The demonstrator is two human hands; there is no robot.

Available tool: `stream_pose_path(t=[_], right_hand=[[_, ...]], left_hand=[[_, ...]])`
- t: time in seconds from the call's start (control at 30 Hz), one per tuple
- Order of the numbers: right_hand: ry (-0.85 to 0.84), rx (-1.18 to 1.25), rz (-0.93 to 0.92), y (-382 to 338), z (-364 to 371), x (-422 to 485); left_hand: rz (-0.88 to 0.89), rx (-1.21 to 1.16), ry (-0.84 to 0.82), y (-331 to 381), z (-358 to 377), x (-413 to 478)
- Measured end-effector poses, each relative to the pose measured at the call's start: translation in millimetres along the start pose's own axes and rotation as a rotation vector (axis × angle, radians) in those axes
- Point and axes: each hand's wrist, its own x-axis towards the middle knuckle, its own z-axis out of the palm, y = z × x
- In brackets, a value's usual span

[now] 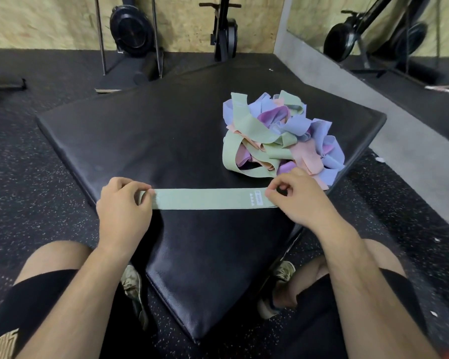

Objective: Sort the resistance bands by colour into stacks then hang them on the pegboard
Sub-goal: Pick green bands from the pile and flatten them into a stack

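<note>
Pinching green band [205, 199] ends: left hand [123, 200], right hand [294, 196].

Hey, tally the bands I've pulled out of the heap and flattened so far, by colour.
Green: 1, the green band, pinched at its ends by the left hand and right hand
Blue: 0
Purple: 0
Peach: 0
Total: 1
The rest sit in the tangled pile on the black mat, too knotted to count.
</note>
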Motion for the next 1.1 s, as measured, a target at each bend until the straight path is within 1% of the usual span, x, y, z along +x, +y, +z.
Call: stream_pose_path(t=[0.1, 0.17, 0.3, 0.37, 0.43, 0.47, 0.53, 0.6, 0.67, 0.77, 0.83, 0.9, 0.97, 1.03, 1.1], right_hand=[[0.102, 0.051, -0.015, -3, -1, -1], [0.148, 0.103, -0.005, -3, 0, 0], [0.231, 0.134, 0.019, -3, 1, 8], [0.294, 0.081, 0.010, -2, -1, 17], [0.343, -0.022, 0.009, -3, -3, 30], [0.343, -0.068, 0.028, -3, -4, 36], [0.289, -0.114, 0.088, -6, -5, 46], [0.211, -0.134, 0.130, -7, -4, 53], [0.164, -0.152, 0.137, -8, -3, 58], [0.175, -0.102, 0.141, -9, -5, 62], [0.183, -0.032, 0.133, -9, -5, 62], [0.201, 0.046, 0.109, -9, -3, 61], [0.237, 0.086, 0.047, -9, 0, 58], [0.267, 0.125, -0.047, -12, 5, 54], [0.261, 0.145, -0.124, -17, 10, 49]], left_hand=[[0.051, 0.089, 0.079, 14, 4, -8], [0.103, 0.067, 0.071, 29, 11, -11], [0.284, -0.058, -0.044, 72, 38, -17], [0.371, -0.118, -0.112, 103, 51, -15], [0.456, -0.168, -0.162, 136, 65, -7], [0.490, -0.181, -0.185, 151, 72, -2], [0.513, -0.181, -0.247, 175, 84, 8], [0.503, -0.156, -0.305, 190, 92, 19], [0.488, -0.122, -0.326, 199, 96, 26], [0.477, -0.116, -0.343, 203, 96, 33], [0.414, -0.201, -0.390, 205, 94, 33], [0.314, -0.291, -0.440, 207, 92, 34], [0.226, -0.390, -0.471, 211, 92, 38], [0.163, -0.523, -0.470, 214, 90, 42], [0.142, -0.631, -0.440, 214, 84, 43]])
